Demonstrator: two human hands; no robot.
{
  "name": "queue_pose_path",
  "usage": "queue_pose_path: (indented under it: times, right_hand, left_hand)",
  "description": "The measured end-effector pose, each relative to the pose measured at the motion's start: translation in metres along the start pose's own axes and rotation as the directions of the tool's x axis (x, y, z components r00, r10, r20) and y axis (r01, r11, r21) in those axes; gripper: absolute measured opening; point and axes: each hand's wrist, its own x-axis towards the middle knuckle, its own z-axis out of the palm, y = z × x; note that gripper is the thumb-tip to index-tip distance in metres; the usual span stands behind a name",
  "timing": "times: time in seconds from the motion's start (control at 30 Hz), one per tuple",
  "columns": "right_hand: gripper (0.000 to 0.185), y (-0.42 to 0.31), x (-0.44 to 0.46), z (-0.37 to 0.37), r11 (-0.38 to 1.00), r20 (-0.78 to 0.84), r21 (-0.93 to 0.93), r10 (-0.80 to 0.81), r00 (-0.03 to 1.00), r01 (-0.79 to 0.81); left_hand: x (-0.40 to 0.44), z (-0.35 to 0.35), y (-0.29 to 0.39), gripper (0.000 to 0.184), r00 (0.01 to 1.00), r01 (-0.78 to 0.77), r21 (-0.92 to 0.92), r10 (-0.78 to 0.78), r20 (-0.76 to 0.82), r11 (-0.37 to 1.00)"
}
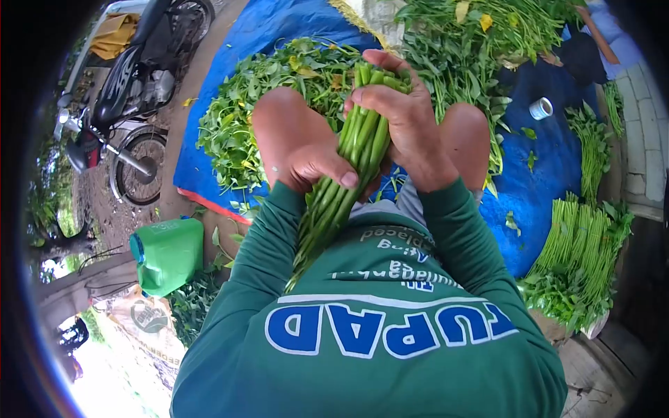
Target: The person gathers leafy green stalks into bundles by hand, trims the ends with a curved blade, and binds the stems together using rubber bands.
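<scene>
A bundle of green leafy-vegetable stems, looking like water spinach, is held slantwise in front of my lap. Its stem ends point up and away; the other end runs down by my left forearm. My left hand is closed round the middle of the bundle, thumb across the front. Near the stem ends, my right hand is wrapped round the bundle, with the thumb over the stems. The fingers behind the bundle are partly hidden. Beyond my left knee lies a heap of leafy greens on a blue tarp.
More greens are piled at the back. Stacked bundles lie at right, near a white cup. Another person's arm shows top right. At left are a green jug, a printed sack and a motorcycle.
</scene>
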Motion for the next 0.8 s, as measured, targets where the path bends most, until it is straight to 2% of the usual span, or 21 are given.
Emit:
queue_pose_path:
  times: [0.07,0.1,0.2,0.23,0.33,0.37,0.43,0.47,0.5,0.6,0.63,0.73,0.77,0.8]
  right_hand:
    - [0.056,0.004,0.005,-0.007,0.998,-0.069,0.057,-0.032,0.997,0.036]
    - [0.057,0.005,0.008,-0.010,0.996,-0.097,0.056,-0.064,0.993,0.069]
    - [0.060,-0.004,0.011,0.000,0.990,-0.146,-0.027,-0.141,0.979,0.139]
    - [0.069,-0.003,0.014,0.002,0.989,-0.138,-0.039,-0.145,0.980,0.141]
    - [0.086,-0.014,0.018,-0.006,1.000,0.078,0.003,-0.024,0.997,0.024]
    - [0.104,-0.027,0.016,-0.013,0.988,0.107,0.113,0.088,0.990,-0.100]
    - [0.108,-0.041,0.022,-0.026,0.977,0.000,-0.188,-0.107,0.994,0.105]
    - [0.110,-0.045,0.028,-0.031,0.919,-0.033,-0.343,-0.219,0.975,0.195]
    - [0.108,-0.047,0.028,-0.033,0.809,0.119,-0.507,-0.275,0.954,0.297]
    - [0.094,-0.054,-0.003,0.001,0.567,0.305,-0.734,-0.217,0.927,0.374]
    - [0.075,-0.051,-0.010,0.011,0.423,0.326,-0.785,-0.339,0.882,0.453]
    - [0.058,-0.028,-0.023,0.022,0.393,0.469,-0.733,-0.300,0.830,0.556]
    - [0.043,-0.021,-0.022,0.028,0.472,0.462,-0.695,-0.285,0.840,0.542]
    - [0.038,-0.017,-0.019,0.021,0.436,0.493,-0.692,-0.298,0.818,0.576]
  left_hand:
    - [0.005,-0.004,0.022,0.083,0.996,-0.032,0.274,0.053,-0.070,0.961]
    - [-0.002,0.020,0.041,0.084,0.971,-0.138,0.303,0.189,-0.144,0.943]
    - [0.014,0.053,0.036,0.074,0.862,-0.073,0.610,0.357,-0.359,0.789]
    - [0.015,0.052,0.039,0.065,0.877,-0.080,0.532,0.313,-0.363,0.843]
    - [-0.004,0.033,0.046,0.060,0.918,-0.092,0.226,0.170,-0.358,0.970]
    - [-0.014,0.033,0.050,0.061,0.903,-0.106,0.150,0.158,-0.400,0.983]
    - [-0.032,0.025,0.051,0.065,0.887,-0.165,0.080,0.183,-0.423,0.983]
    - [-0.038,0.021,0.051,0.067,0.881,-0.199,0.047,0.199,-0.429,0.979]
    - [-0.040,0.020,0.051,0.079,0.850,-0.225,0.121,0.255,-0.461,0.967]
    - [-0.045,0.008,0.044,0.084,0.813,-0.229,0.130,0.263,-0.520,0.965]
    - [-0.048,0.001,0.046,0.088,0.837,-0.203,0.124,0.238,-0.493,0.971]
    - [-0.042,0.006,0.044,0.088,0.690,-0.276,0.207,0.343,-0.637,0.939]
    - [-0.038,0.014,0.043,0.088,0.665,-0.314,0.208,0.371,-0.648,0.926]
    - [-0.038,0.019,0.045,0.079,0.711,-0.280,0.201,0.343,-0.614,0.939]
